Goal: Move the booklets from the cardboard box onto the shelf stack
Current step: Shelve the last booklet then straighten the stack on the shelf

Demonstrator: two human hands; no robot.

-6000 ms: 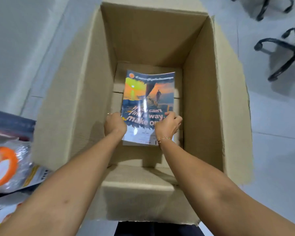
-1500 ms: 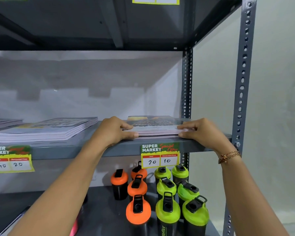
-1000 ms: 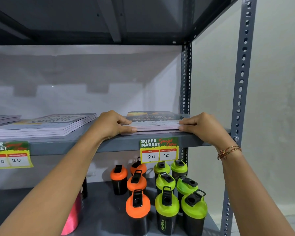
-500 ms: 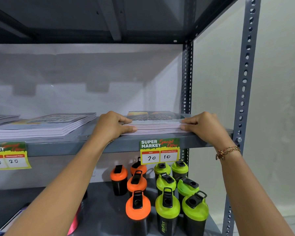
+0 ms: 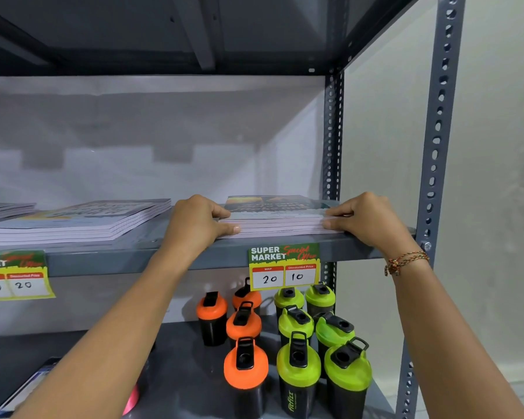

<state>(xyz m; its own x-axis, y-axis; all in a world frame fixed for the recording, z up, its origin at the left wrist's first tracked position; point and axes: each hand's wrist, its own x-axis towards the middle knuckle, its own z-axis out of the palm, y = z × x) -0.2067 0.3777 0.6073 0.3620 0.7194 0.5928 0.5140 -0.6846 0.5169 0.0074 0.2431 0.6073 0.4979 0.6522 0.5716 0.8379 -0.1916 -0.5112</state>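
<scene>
A small stack of booklets [image 5: 277, 217] with a dark, orange-tinted cover lies flat on the grey metal shelf [image 5: 139, 257], near its right end. My left hand [image 5: 195, 226] presses against the stack's left side, thumb along the lower edge. My right hand [image 5: 366, 219] grips the stack's right side, fingers on top and thumb at the front. Both hands clasp the stack from either side. The cardboard box is out of view.
A second, wider booklet stack [image 5: 79, 220] lies to the left, with another at the far left edge [image 5: 3, 210]. Price tags [image 5: 283, 266] hang from the shelf lip. Orange [image 5: 245, 365] and green [image 5: 298, 370] shaker bottles crowd the shelf below. An upright post [image 5: 436, 146] stands at right.
Six seconds ago both hands held a booklet inside the cardboard box. Over the last second and a half they have stayed on the shelf stack, shifting only slightly.
</scene>
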